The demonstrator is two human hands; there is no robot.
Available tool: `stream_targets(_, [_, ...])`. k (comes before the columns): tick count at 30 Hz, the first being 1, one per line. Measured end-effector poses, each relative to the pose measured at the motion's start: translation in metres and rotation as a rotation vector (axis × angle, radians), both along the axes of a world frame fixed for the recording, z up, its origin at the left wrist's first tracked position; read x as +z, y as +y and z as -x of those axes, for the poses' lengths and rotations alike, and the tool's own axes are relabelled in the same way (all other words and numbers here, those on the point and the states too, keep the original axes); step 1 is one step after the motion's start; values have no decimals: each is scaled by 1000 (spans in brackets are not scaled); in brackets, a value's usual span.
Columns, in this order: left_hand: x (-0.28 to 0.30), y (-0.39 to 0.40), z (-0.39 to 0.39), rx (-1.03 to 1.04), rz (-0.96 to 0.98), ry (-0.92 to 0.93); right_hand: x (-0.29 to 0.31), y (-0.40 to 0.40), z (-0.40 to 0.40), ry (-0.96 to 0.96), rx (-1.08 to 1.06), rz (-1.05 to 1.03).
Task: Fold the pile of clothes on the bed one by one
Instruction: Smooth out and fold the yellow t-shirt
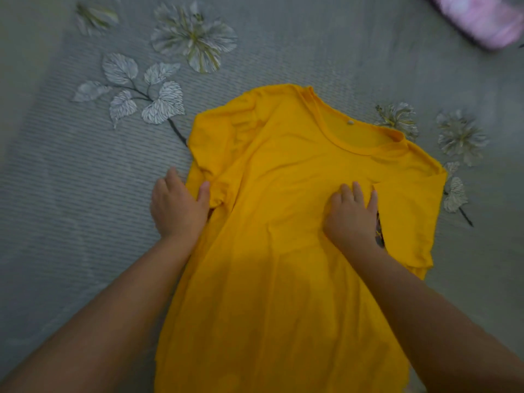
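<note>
Left hand (177, 205): grip closed, thumb pinching left sleeve edge of bright yellow cotton T-shirt (283, 222). Right hand (353, 214): fingers straight, palm pressing chest area. Shirt spread flat on grey floral-print bed (71, 165). Neck label unreadable.

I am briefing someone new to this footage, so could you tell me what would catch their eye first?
The bright yellow T-shirt spread across the middle of the grey flowered bedsheet. The left hand grips its left sleeve edge, while the right hand presses flat on the chest. A pink bundle sits at the top right corner.
</note>
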State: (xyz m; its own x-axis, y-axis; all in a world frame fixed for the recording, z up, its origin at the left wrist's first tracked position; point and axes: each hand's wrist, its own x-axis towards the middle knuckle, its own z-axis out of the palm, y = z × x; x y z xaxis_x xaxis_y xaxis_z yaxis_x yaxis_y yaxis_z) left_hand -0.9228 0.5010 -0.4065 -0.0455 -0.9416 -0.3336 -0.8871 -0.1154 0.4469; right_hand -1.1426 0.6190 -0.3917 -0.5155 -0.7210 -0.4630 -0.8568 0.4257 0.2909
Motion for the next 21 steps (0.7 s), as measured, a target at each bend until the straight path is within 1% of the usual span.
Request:
stream_targets(3, [-2,-8,0,13,-109,78,10,-61,-24,-126,132,191])
stream_targets(6, [-3,-18,-3,15,-209,154,20,-124,-45,-269,210,377])
stream_targets(8, [-5,-23,-9,-15,-250,207,24,-164,-57,-366,267,441])
stream_targets(9, [-5,-25,-13,-16,-262,244,25,-183,-65,-408,306,438])
stream_targets(10, [-5,-25,-16,-11,-264,288,25,-200,-73,-446,342,391])
stream_targets(11, [-6,-25,-20,-4,-256,334,24,-214,-80,-475,367,296])
stream_targets(12, [-6,-24,-23,1,-242,373,22,-227,-87,-476,384,148])
stream_targets(14, [-5,-23,-30,10,-222,433,22,-245,-100,-410,447,-212])
stream_targets(15, [-5,-22,-34,29,-217,460,23,-253,-104,-403,469,-324])
stream_targets(16, [-6,-23,-37,64,-213,487,26,-260,-108,-432,472,-357])
stream_targets(17, [-5,-25,-41,111,-207,512,30,-266,-110,-498,437,-315])
stream_targets(21, [1,-40,-56,278,-100,628,42,-286,-125,-766,265,46])
